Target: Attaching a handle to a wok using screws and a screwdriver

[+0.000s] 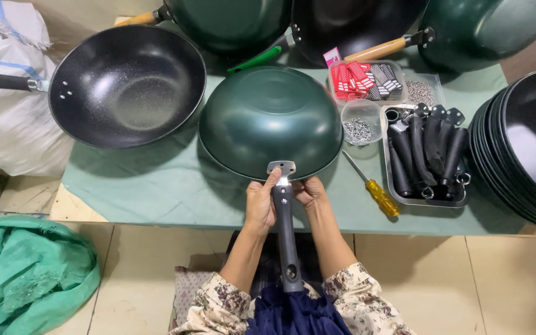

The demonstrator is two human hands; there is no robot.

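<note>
Head view: left hand (260, 205) curling around upper end of black handle (286, 239), thumb pressing at metal bracket (281, 168) on rim of overturned green wok (270, 121). Right hand (308, 191) closing loosely, fingertips touching handle's other side just below bracket. Wok lying bottom-up on green cloth (156, 186), directly ahead of both hands. Yellow-handled screwdriver (373, 191) lying just right of right hand; tray of black handles (426, 155) sitting beyond it.

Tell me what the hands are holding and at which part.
Both the left hand and right hand hold the black handle at its upper end, where its metal bracket meets the rim of the upturned green wok.
</note>
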